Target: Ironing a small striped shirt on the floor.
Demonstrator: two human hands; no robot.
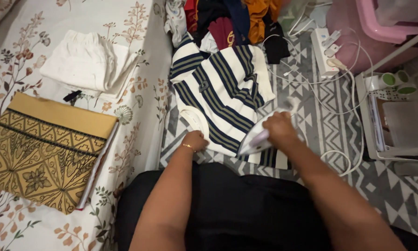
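- Black cloth (236, 209) covers the person's lap at the near edge, and both bare forearms reach out over it.
- The left hand (194, 140), with a thin gold bracelet (187, 146) at the wrist, is curled into a loose fist pressing down on the near left edge of the white shirt with dark navy and olive stripes (223, 93).
- The right hand (278, 130) is clenched around the handle of the white and lilac electric iron (260, 139), which rests on the shirt's near right part.
- The shirt lies spread on the grey and white geometric mat (329, 130), at the scene's middle.
- To the left, on a floral sheet (144, 116), lie a folded yellow patterned cloth (41, 148) and, farther off, folded white garments (85, 62).
- Farther right, a white power strip (324, 52) with tangled white cords lies on the mat.
- At the far edge sits a heap of mixed coloured clothes (232, 18).
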